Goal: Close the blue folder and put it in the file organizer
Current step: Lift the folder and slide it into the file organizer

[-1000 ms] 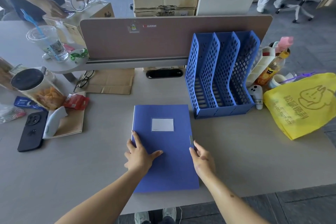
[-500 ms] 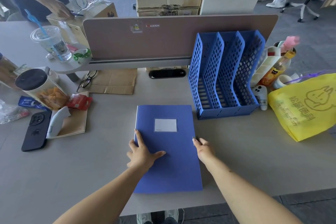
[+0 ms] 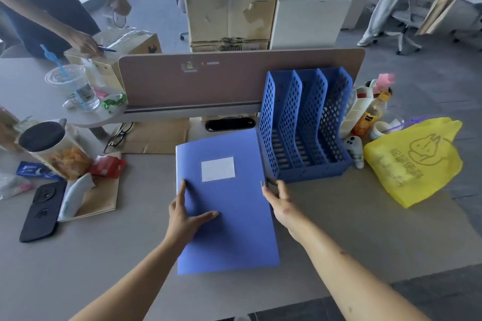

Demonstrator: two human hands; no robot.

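The blue folder (image 3: 229, 237) is closed, with a white label on its cover, and lies in front of me on the grey desk (image 3: 352, 237). Its far right corner looks slightly raised and reaches the base of the file organizer. My left hand (image 3: 184, 219) holds its left edge, fingers along the spine and thumb spread on the cover. My right hand (image 3: 283, 204) grips the right edge by the small clasp. The blue file organizer (image 3: 307, 122) has three lattice slots, all without files, and stands upright just right of the folder's far end.
A yellow bag (image 3: 414, 161), bottle and cups sit right of the organizer. On the left are a black phone (image 3: 43, 211), a snack jar (image 3: 52, 151), glasses and a notebook. A brown divider (image 3: 234, 81) closes the back. Another person's hands work at the far left.
The folder has slid away from me toward the organizer, and its far right corner has come up. Both hands stayed on its edges. The view shifted forward.
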